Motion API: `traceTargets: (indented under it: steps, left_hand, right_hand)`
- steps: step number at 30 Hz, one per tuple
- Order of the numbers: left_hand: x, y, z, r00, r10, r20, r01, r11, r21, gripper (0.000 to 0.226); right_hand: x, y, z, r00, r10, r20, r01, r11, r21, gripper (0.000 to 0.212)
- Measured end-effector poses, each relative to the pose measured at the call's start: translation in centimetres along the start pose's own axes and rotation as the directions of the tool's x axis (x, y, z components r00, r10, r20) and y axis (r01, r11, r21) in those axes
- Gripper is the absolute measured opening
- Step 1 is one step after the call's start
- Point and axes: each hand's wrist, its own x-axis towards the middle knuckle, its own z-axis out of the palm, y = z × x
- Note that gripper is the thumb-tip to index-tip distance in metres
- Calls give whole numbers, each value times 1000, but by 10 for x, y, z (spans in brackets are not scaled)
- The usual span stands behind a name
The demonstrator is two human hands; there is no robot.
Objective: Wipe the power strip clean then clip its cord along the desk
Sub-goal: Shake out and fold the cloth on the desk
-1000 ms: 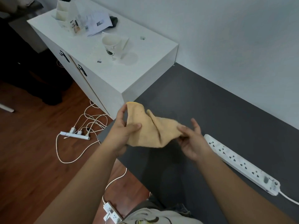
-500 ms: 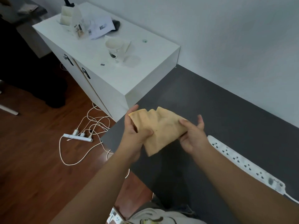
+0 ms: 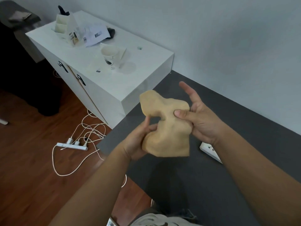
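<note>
Your left hand (image 3: 138,141) grips the cloth (image 3: 166,128) from below; your right hand (image 3: 200,121) pinches its upper edge, other fingers spread. The power strip (image 3: 210,150) lies on the desk (image 3: 244,128) just right, mostly hidden, probably behind your forearm. Far left stands a cabinet (image 3: 104,75).

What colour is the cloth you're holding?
Plain pale yellow-tan cloth, no pattern, seen in the head view.

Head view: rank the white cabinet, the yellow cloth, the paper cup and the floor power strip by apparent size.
1. white cabinet
2. yellow cloth, though held close to the camera
3-4. paper cup and floor power strip look alike; unranked.
</note>
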Motion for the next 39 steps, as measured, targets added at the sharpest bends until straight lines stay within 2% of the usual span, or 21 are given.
traceTargets:
  steps: [2, 4, 7, 11, 14, 17, 20, 22, 24, 26, 27, 29, 30, 32, 33, 35, 38, 39]
  left_hand:
    - [6, 6, 9, 985, 153, -79, -158, 986, -58, 61]
    - [9, 9, 7, 956, 246, -162, -262, 961, -86, 46]
    - [7, 5, 0, 936, 284, -210, -298, 954, -37, 12]
    - [0, 5, -1, 912, 284, -296, -289, 957, 27, 33]
    - [-5, 7, -2, 862, 400, -312, -328, 908, 260, 46]
    - [-12, 9, -6, 790, 543, -284, -386, 801, 458, 47]
    - [-23, 8, -12, 765, 593, -253, -427, 760, 490, 44]
    - [-31, 7, -16, 757, 601, -257, -371, 718, 588, 42]
    - [-37, 8, -21, 728, 633, -263, -252, 604, 756, 37]
    - [-41, 9, -26, 712, 667, -221, -144, 446, 883, 28]
    - [-43, 11, -27, 720, 663, -205, -112, 403, 908, 22]
    - [-46, 14, -29, 755, 621, -210, -70, 395, 916, 13]
    - [-46, 15, -30, 771, 601, -213, -56, 397, 916, 10]
    - [-44, 17, -30, 791, 578, -203, -28, 365, 931, 10]
    - [-43, 17, -30, 797, 571, -197, -17, 347, 938, 11]
    - [-40, 19, -28, 808, 557, -190, -11, 336, 942, 11]
    - [-33, 17, -23, 832, 533, -151, -39, 328, 944, 3]
    - [-31, 16, -22, 834, 532, -148, -50, 340, 939, 2]
  right_hand:
    - [-5, -1, -2, 997, -18, -73, 13, 997, -70, 76]
    - [-11, 3, -7, 985, -55, -161, 31, 989, -145, 70]
    - [-17, 13, -13, 941, -134, -311, 47, 961, -272, 59]
    - [-23, 27, -20, 900, -157, -407, 20, 947, -321, 61]
    - [-29, 35, -27, 933, -88, -350, -48, 931, -362, 69]
    - [-29, 44, -28, 930, -33, -366, -201, 788, -582, 62]
    - [-30, 52, -20, 921, -55, -385, -253, 668, -700, 38]
    - [-32, 57, -13, 929, -67, -363, -245, 625, -742, 21]
    - [-33, 60, -9, 931, -102, -350, -227, 590, -775, 15]
    - [-35, 60, -6, 937, -118, -328, -184, 630, -754, 12]
    - [-36, 59, -4, 944, -122, -307, -152, 666, -730, 12]
    - [-39, 58, -2, 951, -127, -281, -116, 697, -708, 11]
    - [-40, 58, -4, 952, -137, -273, -121, 650, -750, 9]
    - [-41, 57, -7, 953, -171, -250, -141, 479, -866, 4]
    - [-42, 55, -9, 955, -181, -237, -127, 471, -873, 3]
    - [-41, 51, -10, 956, -158, -248, -103, 610, -786, 6]
    - [-40, 53, -15, 938, -152, -312, -149, 634, -759, 7]
    - [-39, 54, -15, 938, -142, -317, -143, 675, -724, 7]
